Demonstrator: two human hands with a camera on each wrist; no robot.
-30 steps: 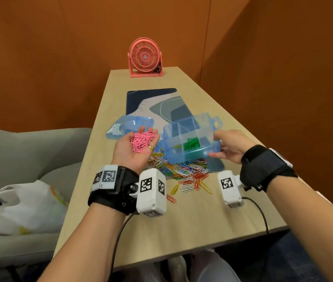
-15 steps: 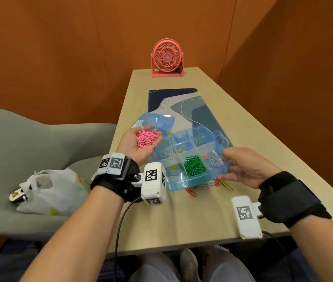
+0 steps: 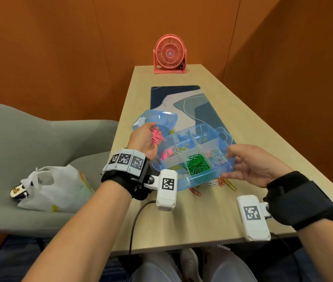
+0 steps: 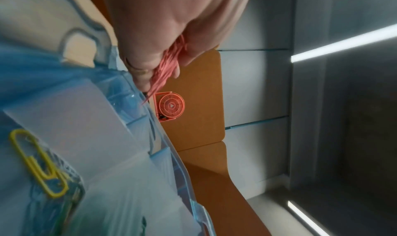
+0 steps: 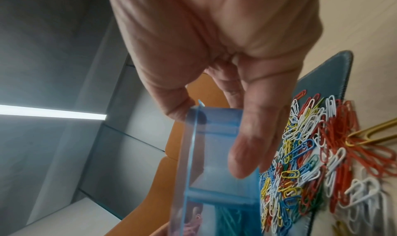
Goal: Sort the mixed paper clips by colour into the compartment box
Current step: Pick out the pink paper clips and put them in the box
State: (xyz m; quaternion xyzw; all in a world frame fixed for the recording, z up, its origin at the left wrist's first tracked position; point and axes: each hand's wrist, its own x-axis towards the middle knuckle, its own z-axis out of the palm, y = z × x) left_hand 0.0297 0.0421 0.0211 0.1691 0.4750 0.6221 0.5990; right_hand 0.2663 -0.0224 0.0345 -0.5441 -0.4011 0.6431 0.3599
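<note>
even, bright indoor light; ceiling light strips [image 4: 343, 41] glare in wrist views; close objects blur, edges bend.

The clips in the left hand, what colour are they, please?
Pink clips; the head view shows them best.

Wooden table [image 3: 181, 218] bears a patterned mat [image 3: 181, 98], pink fan [image 3: 170, 53] and loose clips [image 3: 212, 183]

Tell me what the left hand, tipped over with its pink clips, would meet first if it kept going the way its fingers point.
Most likely the left rim of the compartment box: the left hand holds the pink clips just above and beside that edge, fingers aimed toward the near-left compartment. Depth is unclear, so it may clear the rim.
</note>
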